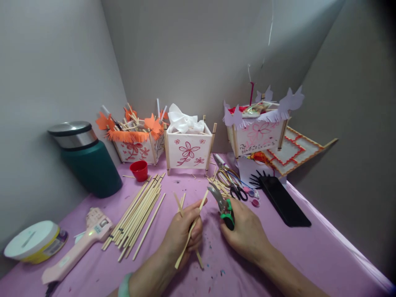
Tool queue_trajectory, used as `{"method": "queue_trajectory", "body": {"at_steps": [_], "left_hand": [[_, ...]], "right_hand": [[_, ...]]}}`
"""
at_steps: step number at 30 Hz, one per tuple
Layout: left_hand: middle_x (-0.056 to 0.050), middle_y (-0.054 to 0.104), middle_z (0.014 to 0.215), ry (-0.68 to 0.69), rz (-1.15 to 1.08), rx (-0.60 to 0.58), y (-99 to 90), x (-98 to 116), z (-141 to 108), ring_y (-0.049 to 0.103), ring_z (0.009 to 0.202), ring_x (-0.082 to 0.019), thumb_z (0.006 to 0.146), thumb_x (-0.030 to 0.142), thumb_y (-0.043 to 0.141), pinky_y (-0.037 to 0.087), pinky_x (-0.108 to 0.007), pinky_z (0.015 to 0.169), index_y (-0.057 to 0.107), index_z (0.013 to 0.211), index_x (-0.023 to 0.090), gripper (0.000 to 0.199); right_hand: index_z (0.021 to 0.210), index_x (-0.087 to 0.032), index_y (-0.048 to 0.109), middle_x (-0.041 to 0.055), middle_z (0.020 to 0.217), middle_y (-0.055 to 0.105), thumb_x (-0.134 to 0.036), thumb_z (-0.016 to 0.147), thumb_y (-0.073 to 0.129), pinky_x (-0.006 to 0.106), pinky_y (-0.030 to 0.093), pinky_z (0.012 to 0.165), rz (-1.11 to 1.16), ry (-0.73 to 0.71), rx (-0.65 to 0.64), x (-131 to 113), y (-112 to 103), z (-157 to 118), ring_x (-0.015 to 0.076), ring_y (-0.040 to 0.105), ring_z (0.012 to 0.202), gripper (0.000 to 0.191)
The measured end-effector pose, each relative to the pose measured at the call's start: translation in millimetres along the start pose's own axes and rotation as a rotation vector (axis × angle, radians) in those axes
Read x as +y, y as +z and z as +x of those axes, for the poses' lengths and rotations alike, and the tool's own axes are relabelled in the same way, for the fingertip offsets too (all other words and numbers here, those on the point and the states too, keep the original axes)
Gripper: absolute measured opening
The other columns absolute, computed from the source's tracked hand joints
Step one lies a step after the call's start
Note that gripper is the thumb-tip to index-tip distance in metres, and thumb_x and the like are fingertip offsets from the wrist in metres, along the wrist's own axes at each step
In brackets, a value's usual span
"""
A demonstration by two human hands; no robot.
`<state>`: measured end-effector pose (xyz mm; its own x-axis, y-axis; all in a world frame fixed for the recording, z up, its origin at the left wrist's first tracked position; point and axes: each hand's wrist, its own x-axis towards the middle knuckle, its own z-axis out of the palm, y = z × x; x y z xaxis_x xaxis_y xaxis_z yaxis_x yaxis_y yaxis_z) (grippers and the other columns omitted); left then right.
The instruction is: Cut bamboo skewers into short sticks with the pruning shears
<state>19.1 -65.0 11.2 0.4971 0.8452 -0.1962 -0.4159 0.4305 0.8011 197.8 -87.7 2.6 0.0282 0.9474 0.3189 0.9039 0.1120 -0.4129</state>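
Closed around a few thin wooden sticks (pixel 187 238), my left hand (pixel 185 231) is low in the middle of the head view. The sticks cross each other and poke out above and below the fist. To its right, my right hand (pixel 246 229) grips a pair of pruning shears (pixel 223 206) with green and black handles. The metal blades point up and left, near the top end of one held stick but apart from it. Left of my left hand lies a loose pile of chopsticks (pixel 142 214), several with dark bands.
Three decorated boxes stand at the back: orange-trimmed (pixel 136 150), white (pixel 188 150) and lilac-trimmed (pixel 256 136). A green bottle (pixel 93 165), red cup (pixel 139 170), pink glue gun (pixel 78 247) and tub (pixel 35 241) are left. Scissors (pixel 229 177) and a black phone (pixel 284 201) lie right.
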Motion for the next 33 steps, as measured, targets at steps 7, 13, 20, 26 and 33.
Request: {"method": "queue_trajectory", "body": {"at_steps": [7, 13, 20, 26, 33], "left_hand": [[0.012, 0.034, 0.041, 0.033, 0.099, 0.050, -2.4, -3.3, 3.4, 0.017, 0.034, -0.006, 0.085, 0.038, 0.057, 0.019, -0.018, 0.033, 0.052, 0.135, 0.010, 0.057], [0.013, 0.032, 0.040, 0.016, 0.093, 0.038, -2.9, -5.0, 3.2, 0.015, 0.034, -0.006, 0.087, 0.037, 0.055, 0.018, -0.019, 0.033, 0.049, 0.138, 0.010, 0.059], [0.013, 0.033, 0.040, 0.026, 0.029, 0.023, -2.4, -7.0, 4.0, 0.014, 0.033, -0.006, 0.087, 0.037, 0.058, 0.017, -0.018, 0.031, 0.047, 0.139, 0.012, 0.059], [0.013, 0.033, 0.040, 0.037, 0.029, 0.012, -4.9, -8.1, 4.9, 0.014, 0.032, -0.006, 0.087, 0.039, 0.057, 0.019, -0.018, 0.030, 0.047, 0.138, 0.012, 0.059], [0.013, 0.033, 0.040, 0.017, 0.015, 0.045, 1.0, -3.0, 2.3, 0.013, 0.033, -0.005, 0.085, 0.035, 0.058, 0.015, -0.017, 0.031, 0.052, 0.132, 0.013, 0.052]], "right_hand": [[0.112, -0.018, 0.052, 0.0138, 0.112, 0.062, -0.020, 0.072, 0.056, 0.043, 0.046, 0.090, 0.049, -0.054, -0.016, -0.1, 2.7, -3.8, 0.0304, 0.057, 0.106, 0.040], [0.091, -0.019, 0.051, 0.0103, 0.090, 0.063, -0.018, 0.070, 0.055, 0.039, 0.047, 0.076, -0.013, 0.011, -0.062, -2.3, 1.4, -3.5, 0.0286, 0.060, 0.088, 0.022], [0.106, -0.016, 0.052, 0.0140, 0.104, 0.063, -0.020, 0.072, 0.055, 0.041, 0.045, 0.085, -0.025, 0.006, -0.009, -3.1, 7.7, -2.8, 0.0304, 0.058, 0.099, 0.034], [0.090, -0.019, 0.050, 0.0097, 0.088, 0.064, -0.018, 0.071, 0.055, 0.033, 0.042, 0.071, -0.050, 0.042, -0.075, -5.5, 4.6, -1.3, 0.0260, 0.061, 0.083, 0.020], [0.081, -0.022, 0.046, 0.0032, 0.073, 0.062, -0.020, 0.075, 0.054, 0.029, 0.034, 0.061, -0.066, 0.096, -0.128, -3.6, 2.5, 1.1, 0.0216, 0.059, 0.068, 0.011]]}}
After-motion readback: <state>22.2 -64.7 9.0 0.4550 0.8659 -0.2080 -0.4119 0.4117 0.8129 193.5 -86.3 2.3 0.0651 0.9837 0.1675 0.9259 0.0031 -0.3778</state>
